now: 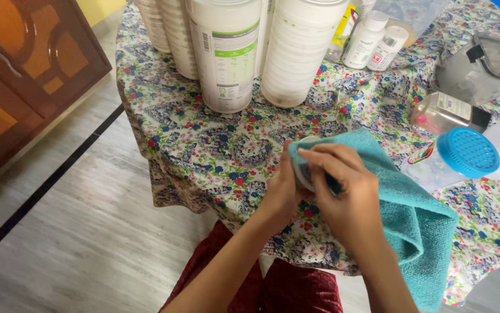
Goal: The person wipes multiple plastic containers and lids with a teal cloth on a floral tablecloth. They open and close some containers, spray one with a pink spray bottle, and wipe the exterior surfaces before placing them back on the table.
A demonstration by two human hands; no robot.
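Down at the table's near edge, the left hand [282, 194] cups a small round white object [303, 168], fingers wrapped around it. Over it the right hand [348, 200] presses a teal towel [412, 214], fingers together on the cloth. Behind them, tall white canisters [261, 52] stand on the floral tablecloth [203, 139].

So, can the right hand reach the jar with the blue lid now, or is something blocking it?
Probably yes. The right hand is busy with the teal cloth, but the jar with the blue lid lies just beyond the cloth, with nothing standing between them.
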